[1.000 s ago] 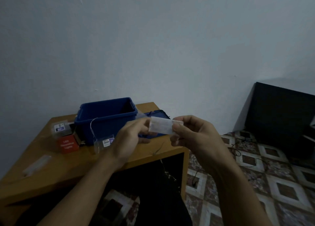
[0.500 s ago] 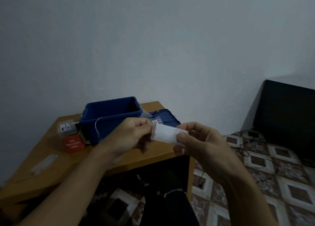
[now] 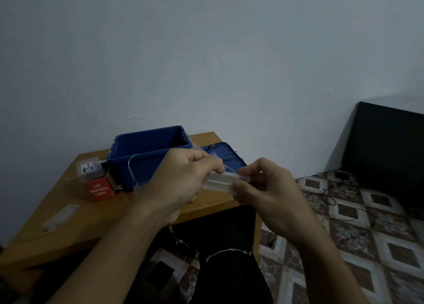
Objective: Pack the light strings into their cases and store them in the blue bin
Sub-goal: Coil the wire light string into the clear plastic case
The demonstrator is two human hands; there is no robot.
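A pale bare wall (image 3: 206, 62) stood behind a wooden table (image 3: 68, 232). At its near left lay a clear case (image 3: 60, 217); farther on sat a red LED Decorative Lights box (image 3: 99, 189) and a small labelled clear box (image 3: 88, 167), both just beside the blue bin (image 3: 146, 152), with a thin wire (image 3: 131, 173) draped down the bin's front. In front of the bin the left hand (image 3: 183, 179), fingers curled, gripped the left end of the clear light-string case (image 3: 221, 183), and the right hand (image 3: 263, 186) pinched its right end. A light string (image 3: 220, 253) dangled below. Patterned floor tiles (image 3: 367, 246) and a black panel (image 3: 390, 154) lay to the right. Half a second earlier the case had shown its broad face; now it was turned nearer edge-on.
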